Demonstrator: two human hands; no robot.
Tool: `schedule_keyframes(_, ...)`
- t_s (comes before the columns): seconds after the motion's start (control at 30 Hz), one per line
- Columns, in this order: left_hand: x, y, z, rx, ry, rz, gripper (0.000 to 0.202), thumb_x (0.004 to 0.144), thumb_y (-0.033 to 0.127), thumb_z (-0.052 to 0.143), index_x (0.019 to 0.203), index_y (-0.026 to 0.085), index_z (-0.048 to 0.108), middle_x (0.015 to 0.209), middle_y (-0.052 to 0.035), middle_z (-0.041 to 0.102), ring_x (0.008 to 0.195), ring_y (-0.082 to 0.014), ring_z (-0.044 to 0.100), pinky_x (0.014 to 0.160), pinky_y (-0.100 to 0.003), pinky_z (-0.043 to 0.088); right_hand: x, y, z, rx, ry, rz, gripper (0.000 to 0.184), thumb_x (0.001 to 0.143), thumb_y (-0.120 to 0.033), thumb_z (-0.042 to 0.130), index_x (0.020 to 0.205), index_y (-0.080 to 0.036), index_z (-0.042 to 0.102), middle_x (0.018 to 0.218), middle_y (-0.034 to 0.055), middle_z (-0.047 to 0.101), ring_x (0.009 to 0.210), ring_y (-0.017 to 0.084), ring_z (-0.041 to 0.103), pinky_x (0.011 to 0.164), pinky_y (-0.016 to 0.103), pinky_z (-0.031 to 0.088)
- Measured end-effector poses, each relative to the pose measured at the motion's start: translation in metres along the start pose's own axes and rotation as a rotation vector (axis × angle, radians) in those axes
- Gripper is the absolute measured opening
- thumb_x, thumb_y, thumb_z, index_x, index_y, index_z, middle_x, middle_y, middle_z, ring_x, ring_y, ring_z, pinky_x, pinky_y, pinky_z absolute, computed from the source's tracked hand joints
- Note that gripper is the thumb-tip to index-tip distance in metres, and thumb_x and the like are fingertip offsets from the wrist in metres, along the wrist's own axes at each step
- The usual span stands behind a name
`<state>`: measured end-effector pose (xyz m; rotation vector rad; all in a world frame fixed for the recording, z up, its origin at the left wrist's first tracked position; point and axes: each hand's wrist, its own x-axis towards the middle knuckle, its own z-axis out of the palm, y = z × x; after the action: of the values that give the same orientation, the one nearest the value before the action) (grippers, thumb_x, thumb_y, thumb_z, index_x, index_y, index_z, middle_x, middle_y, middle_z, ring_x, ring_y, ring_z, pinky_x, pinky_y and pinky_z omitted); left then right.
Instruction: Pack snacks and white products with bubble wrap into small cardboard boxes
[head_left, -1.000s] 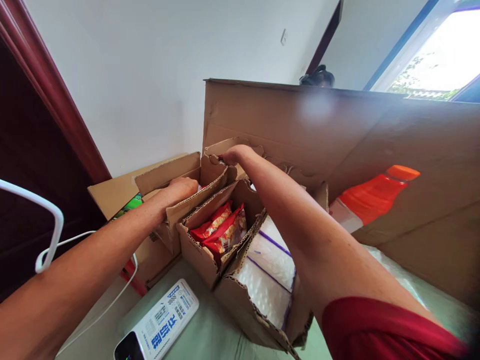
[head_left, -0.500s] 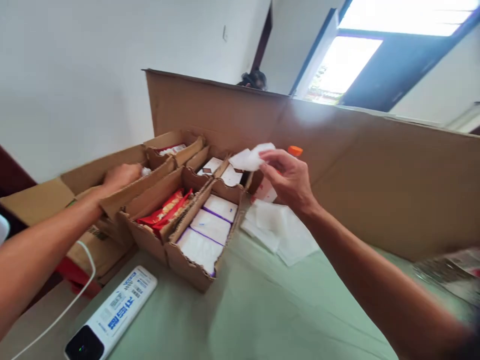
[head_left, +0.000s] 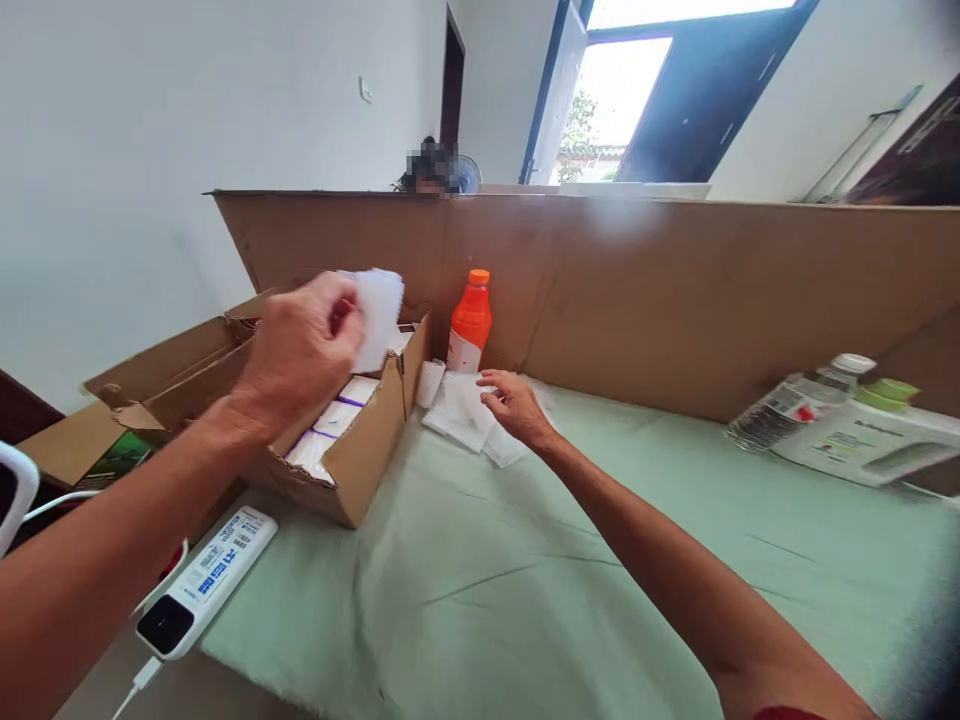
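My left hand (head_left: 300, 345) is raised over the cardboard box (head_left: 360, 455) and closed on a white packet (head_left: 377, 312). Inside the box lie more white packets with purple edges (head_left: 330, 420). My right hand (head_left: 514, 405) rests on a small pile of white packets (head_left: 461, 415) lying on the green cloth beside the box, its fingers bent down onto the pile. An orange bottle (head_left: 470, 322) stands just behind that pile.
A tall cardboard wall (head_left: 675, 290) runs along the back of the green table (head_left: 540, 580). A white power bank (head_left: 202, 580) with a cable lies at the front left. A clear bottle (head_left: 795, 405) and a white packet (head_left: 870, 445) lie at the right. A person sits behind the wall.
My left hand has come up out of the box with a white packet. My right hand has dropped from the box onto the pile on the cloth. The view swung right.
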<state>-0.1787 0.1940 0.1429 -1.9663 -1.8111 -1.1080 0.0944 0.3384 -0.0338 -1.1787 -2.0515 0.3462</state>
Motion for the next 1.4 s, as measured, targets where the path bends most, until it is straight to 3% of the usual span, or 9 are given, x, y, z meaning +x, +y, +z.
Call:
schedule_keyframes(0.13, -0.004, 0.069, 0.048, 0.029, -0.162, 0.167, 0.025, 0.093, 0.025, 0.044, 0.102, 0.017, 0.066, 0.098, -0.0088, 0.074, 0.086, -0.0222, 0.068, 0.076, -0.032, 0.049, -0.091, 0.029, -0.02, -0.087, -0.006, 0.058, 0.025, 0.079, -0.015, 0.058, 0.095, -0.024, 0.075, 0.125, 0.0099, 0.071, 0.106, 0.025, 0.071, 0.097, 0.044, 0.056)
schedule_keyframes(0.3, 0.021, 0.107, 0.134, 0.055, -0.3, 0.129, 0.029, 0.097, 0.024, 0.04, 0.112, 0.019, 0.063, 0.117, -0.0122, 0.071, 0.109, -0.028, 0.066, 0.087, -0.035, 0.048, -0.185, 0.062, -0.028, -0.199, 0.049, 0.122, 0.025, 0.079, -0.016, 0.056, 0.092, -0.026, 0.075, 0.121, 0.0134, 0.072, 0.113, 0.034, 0.068, 0.093, 0.054, 0.056)
schedule_keyframes(0.47, 0.049, 0.112, 0.215, 0.031, -0.424, 0.03, 0.028, 0.096, 0.028, 0.047, 0.115, 0.016, 0.064, 0.122, -0.0174, 0.067, 0.111, -0.0306, 0.065, 0.087, -0.039, 0.05, -0.208, 0.078, -0.021, -0.227, 0.061, 0.13, 0.026, 0.085, -0.018, 0.053, 0.1, -0.024, 0.073, 0.126, 0.0137, 0.07, 0.112, 0.03, 0.067, 0.093, 0.05, 0.055)
schedule_keyframes(0.6, 0.013, 0.109, 0.242, -0.033, -0.515, 0.066, 0.028, 0.092, 0.019, 0.051, 0.117, 0.017, 0.065, 0.12, -0.0137, 0.067, 0.109, -0.026, 0.065, 0.092, -0.038, 0.051, -0.208, 0.085, -0.016, -0.218, 0.053, 0.127, 0.026, 0.087, -0.018, 0.053, 0.102, -0.021, 0.073, 0.126, 0.0134, 0.069, 0.113, 0.029, 0.065, 0.094, 0.047, 0.052)
schedule_keyframes(0.8, -0.128, 0.09, 0.194, -0.188, -0.514, 0.219, 0.035, 0.086, 0.018, 0.063, 0.121, 0.019, 0.065, 0.129, -0.0112, 0.063, 0.123, -0.0252, 0.058, 0.106, -0.039, 0.048, -0.21, 0.091, -0.014, -0.216, 0.037, 0.109, 0.024, 0.088, -0.019, 0.052, 0.099, -0.02, 0.074, 0.126, 0.0132, 0.069, 0.113, 0.028, 0.064, 0.094, 0.045, 0.05)
schedule_keyframes(0.9, -0.167, 0.07, 0.151, -0.16, -0.206, 0.212, 0.035, 0.09, 0.017, 0.057, 0.124, 0.017, 0.063, 0.137, -0.0161, 0.057, 0.134, -0.03, 0.048, 0.111, -0.048, 0.043, -0.209, 0.091, -0.014, -0.233, 0.031, 0.096, 0.025, 0.089, -0.022, 0.051, 0.098, -0.019, 0.074, 0.126, 0.0135, 0.069, 0.114, 0.029, 0.064, 0.094, 0.045, 0.049)
schedule_keyframes(1.07, -0.142, 0.027, 0.095, 0.209, 0.093, 0.118, 0.043, 0.092, 0.018, 0.055, 0.135, 0.012, 0.056, 0.148, -0.0231, 0.047, 0.145, -0.0371, 0.037, 0.118, -0.058, 0.029, -0.203, 0.093, -0.013, -0.285, 0.055, 0.073, 0.029, 0.09, -0.028, 0.048, 0.094, -0.019, 0.075, 0.12, 0.0136, 0.071, 0.111, 0.029, 0.066, 0.091, 0.045, 0.051)
schedule_keyframes(1.23, -0.104, -0.006, 0.078, 0.387, -0.165, -0.135, 0.046, 0.09, 0.008, 0.042, 0.135, 0.004, 0.055, 0.109, -0.0248, 0.071, 0.11, -0.038, 0.065, 0.101, -0.058, 0.041, -0.199, 0.102, -0.01, -0.339, 0.06, 0.035, 0.035, 0.089, -0.035, 0.045, 0.093, -0.02, 0.076, 0.118, 0.0131, 0.073, 0.108, 0.03, 0.068, 0.089, 0.047, 0.052)
schedule_keyframes(1.4, -0.118, -0.005, 0.068, 0.331, -0.27, -0.066, 0.043, 0.089, 0.008, 0.044, 0.128, 0.016, 0.06, 0.104, -0.0137, 0.075, 0.098, -0.0271, 0.069, 0.087, -0.04, 0.048, -0.195, 0.116, -0.007, -0.373, 0.069, -0.005, 0.037, 0.087, -0.039, 0.043, 0.089, -0.021, 0.076, 0.115, 0.0126, 0.074, 0.103, 0.031, 0.069, 0.089, 0.048, 0.054)
